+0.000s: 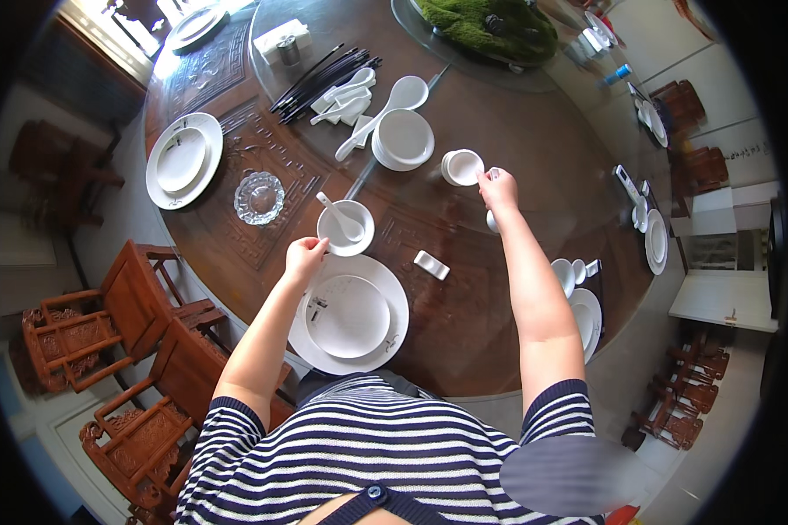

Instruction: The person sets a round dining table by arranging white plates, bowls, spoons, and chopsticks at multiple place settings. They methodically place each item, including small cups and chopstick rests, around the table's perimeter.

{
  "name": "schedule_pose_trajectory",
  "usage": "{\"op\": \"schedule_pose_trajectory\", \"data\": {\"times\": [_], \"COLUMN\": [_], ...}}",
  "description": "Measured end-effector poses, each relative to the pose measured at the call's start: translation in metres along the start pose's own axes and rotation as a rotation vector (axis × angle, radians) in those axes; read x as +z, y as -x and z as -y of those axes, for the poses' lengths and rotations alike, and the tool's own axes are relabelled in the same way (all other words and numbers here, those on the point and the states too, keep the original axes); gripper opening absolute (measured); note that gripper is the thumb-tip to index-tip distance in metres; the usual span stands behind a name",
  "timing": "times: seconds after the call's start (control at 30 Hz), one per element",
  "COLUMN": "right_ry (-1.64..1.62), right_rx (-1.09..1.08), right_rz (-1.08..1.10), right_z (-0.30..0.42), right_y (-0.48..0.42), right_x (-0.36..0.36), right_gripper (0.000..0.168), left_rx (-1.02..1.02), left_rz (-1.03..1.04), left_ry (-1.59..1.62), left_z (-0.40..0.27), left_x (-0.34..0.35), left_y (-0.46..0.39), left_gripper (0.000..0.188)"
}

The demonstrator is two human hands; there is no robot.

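Note:
My left hand [305,257] grips the rim of a small white bowl [362,245] with a white soup spoon [345,222] in it. Just below lies a small plate [348,318] on a larger white plate [394,289]. My right hand [499,190] is at the edge of some small stacked white cups [465,168], its fingertips at the rim; whether it grips one is unclear. Under my right wrist a white piece [492,222] shows in part. Between my arms lies a white ceramic chopstick rest [431,265]. Farther back are stacked white bowls [406,139] and a large white serving spoon [408,93].
Dark chopsticks [322,82] and a pile of white spoons [348,98] lie on the glass turntable. A glass ashtray [259,198] and another plate pair [182,159] stand left. Mossy decoration [489,29] is at the back. Wooden chairs [138,289] surround the carved table.

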State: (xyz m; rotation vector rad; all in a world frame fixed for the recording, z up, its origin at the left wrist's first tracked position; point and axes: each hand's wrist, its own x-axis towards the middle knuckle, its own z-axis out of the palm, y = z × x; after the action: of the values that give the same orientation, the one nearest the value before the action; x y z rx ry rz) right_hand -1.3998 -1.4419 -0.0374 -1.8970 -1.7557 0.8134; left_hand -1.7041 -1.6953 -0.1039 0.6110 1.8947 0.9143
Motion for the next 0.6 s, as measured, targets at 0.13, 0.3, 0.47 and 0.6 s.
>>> {"op": "schedule_pose_trajectory", "data": {"times": [0.13,0.3,0.47,0.6], "right_ry": [0.155,-0.153,0.155,0.323], "right_rx": [-0.136,-0.149,-0.233,-0.134], "right_rz": [-0.007,0.147,0.465,0.534], "right_z": [-0.001,0.024,0.009,0.012], "right_y": [0.001,0.055,0.115,0.131], "right_x": [0.002,0.002,0.054,0.087], "right_gripper": [0.019,0.019,0.019,0.021], "left_rx": [-0.001,0.031,0.036,0.005], "left_rz": [-0.009,-0.05,-0.089,-0.071], "left_ry": [0.001,0.008,0.02,0.005], "left_z": [0.001,0.011,0.009,0.001], "left_x": [0.0,-0.001,0.006,0.002], "left_y": [0.002,-0.001,0.001,0.002], "left_gripper": [0.025,0.025,0.026,0.027]}}
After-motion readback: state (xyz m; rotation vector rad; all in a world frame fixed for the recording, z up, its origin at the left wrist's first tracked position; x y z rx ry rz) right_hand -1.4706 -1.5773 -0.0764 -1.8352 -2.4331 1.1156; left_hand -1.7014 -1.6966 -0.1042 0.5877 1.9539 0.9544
